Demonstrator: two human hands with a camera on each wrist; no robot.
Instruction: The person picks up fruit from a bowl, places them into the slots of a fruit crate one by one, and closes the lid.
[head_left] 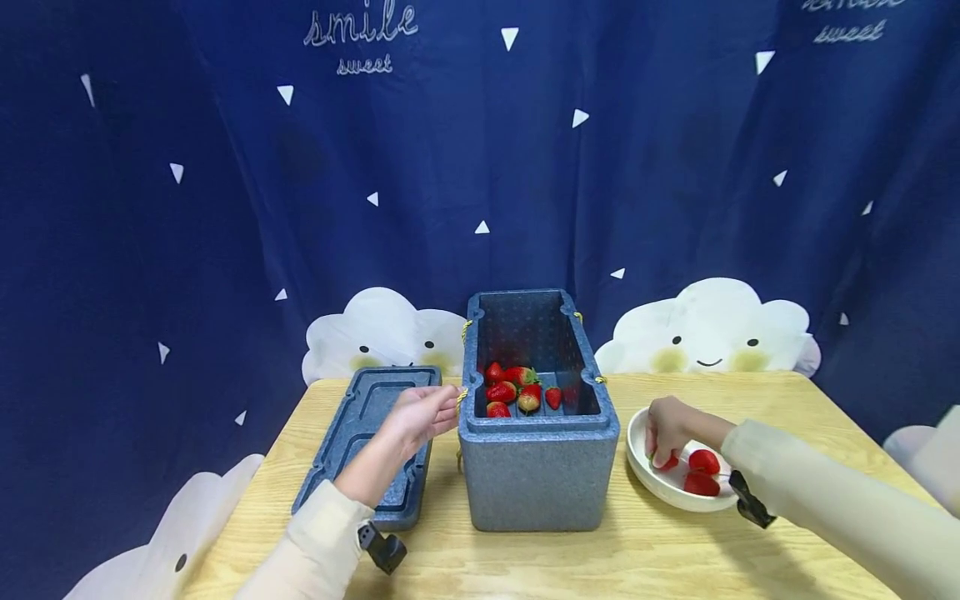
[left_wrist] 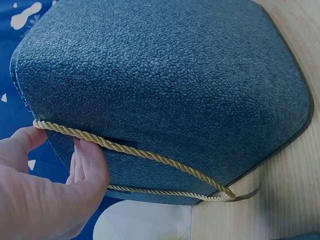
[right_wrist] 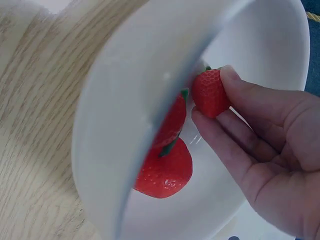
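A dark blue-grey foam box (head_left: 536, 475) stands without its lid, several red strawberries (head_left: 528, 396) lying on its floor. At its left rim, my left hand (head_left: 423, 417) holds the twisted yellow rope handle (left_wrist: 150, 155), thumb and bent fingertips at the cord close to the wall. My right hand (head_left: 670, 429) reaches into a white bowl (head_left: 675, 497) right of the box. Its thumb and fingers pinch a small red strawberry (right_wrist: 212, 93) with a bit of green at the top. Two more strawberries (right_wrist: 167, 172) lie in the bowl, partly hidden by its rim in the right wrist view.
The matching foam lid (head_left: 375, 408) lies flat on the wooden table (head_left: 540, 567), left of the box and partly under the left forearm. A dark blue curtain (head_left: 450, 167) with white clouds and triangles hangs behind the table.
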